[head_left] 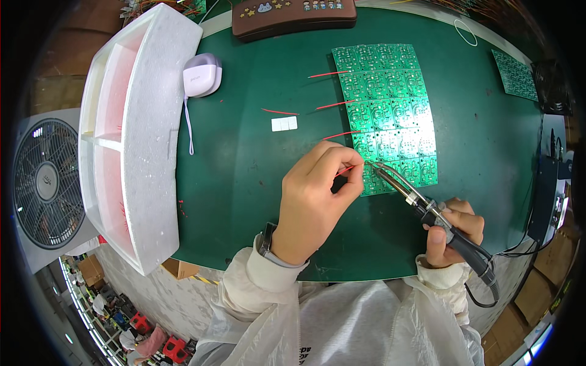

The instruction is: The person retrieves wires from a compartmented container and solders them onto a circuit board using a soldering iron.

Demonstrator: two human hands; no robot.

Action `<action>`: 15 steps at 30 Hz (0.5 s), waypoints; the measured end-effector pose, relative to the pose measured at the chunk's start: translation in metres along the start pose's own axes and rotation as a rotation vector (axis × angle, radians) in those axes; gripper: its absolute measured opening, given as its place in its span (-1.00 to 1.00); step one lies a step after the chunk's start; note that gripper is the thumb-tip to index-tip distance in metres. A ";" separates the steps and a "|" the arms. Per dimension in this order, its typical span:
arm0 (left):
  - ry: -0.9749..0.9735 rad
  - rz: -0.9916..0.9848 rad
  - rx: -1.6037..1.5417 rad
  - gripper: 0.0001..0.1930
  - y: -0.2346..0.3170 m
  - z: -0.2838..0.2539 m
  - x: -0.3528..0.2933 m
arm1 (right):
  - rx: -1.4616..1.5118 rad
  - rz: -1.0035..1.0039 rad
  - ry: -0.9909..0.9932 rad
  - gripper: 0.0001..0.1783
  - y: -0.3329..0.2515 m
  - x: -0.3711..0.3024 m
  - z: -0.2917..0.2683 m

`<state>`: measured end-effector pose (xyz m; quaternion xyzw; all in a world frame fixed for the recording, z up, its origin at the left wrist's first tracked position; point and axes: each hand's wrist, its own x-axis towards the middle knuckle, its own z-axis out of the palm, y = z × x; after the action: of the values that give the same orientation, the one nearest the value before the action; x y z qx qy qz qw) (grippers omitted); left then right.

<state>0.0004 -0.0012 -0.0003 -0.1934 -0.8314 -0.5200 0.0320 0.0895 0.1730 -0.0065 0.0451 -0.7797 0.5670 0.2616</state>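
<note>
A green circuit board panel (pixel 390 110), divided into several small boards, lies on the green work mat. Three red wires (pixel 334 105) stick out from its left edge. My left hand (pixel 320 189) pinches another red wire (pixel 345 171) between thumb and forefinger, its end at the panel's lower left. In my right hand (pixel 455 232) is a soldering iron (pixel 421 204) with a thin tube along its shaft. Its tip meets the panel close to the pinched wire end; whether they touch I cannot tell. One loose red wire (pixel 281 111) lies left of the panel, above a small white piece (pixel 284 124).
A white foam box (pixel 149 140) with compartments stands at the left, beside a fan (pixel 46 177). Near it sits a small lilac-and-white case (pixel 202 76) with a strap. A brown case (pixel 293 18) is at the back. Another circuit board (pixel 514 74) lies far right, near a blue device (pixel 543 201).
</note>
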 end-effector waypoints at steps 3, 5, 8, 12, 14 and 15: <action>0.000 0.010 0.000 -0.86 0.000 0.000 0.001 | -0.007 -0.033 0.010 -0.67 0.002 -0.001 0.000; 0.000 0.010 0.003 -0.86 -0.001 0.001 0.000 | -0.050 -0.027 -0.017 -0.64 0.000 -0.002 0.000; 0.003 0.012 0.006 -0.86 -0.001 0.001 0.000 | -0.067 -0.075 -0.019 -0.62 0.003 -0.001 0.001; 0.001 0.019 0.007 -0.86 -0.002 0.001 -0.001 | -0.052 -0.145 -0.001 -0.63 0.004 0.000 0.002; 0.000 0.021 0.005 -0.86 -0.002 0.002 -0.001 | -0.062 -0.157 -0.001 -0.63 0.004 0.001 0.002; -0.001 0.023 0.005 -0.86 -0.002 0.002 -0.001 | -0.070 -0.169 -0.001 -0.63 0.004 0.001 0.003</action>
<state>0.0007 -0.0004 -0.0031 -0.2032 -0.8304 -0.5173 0.0382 0.0861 0.1724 -0.0104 0.1017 -0.7926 0.5152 0.3097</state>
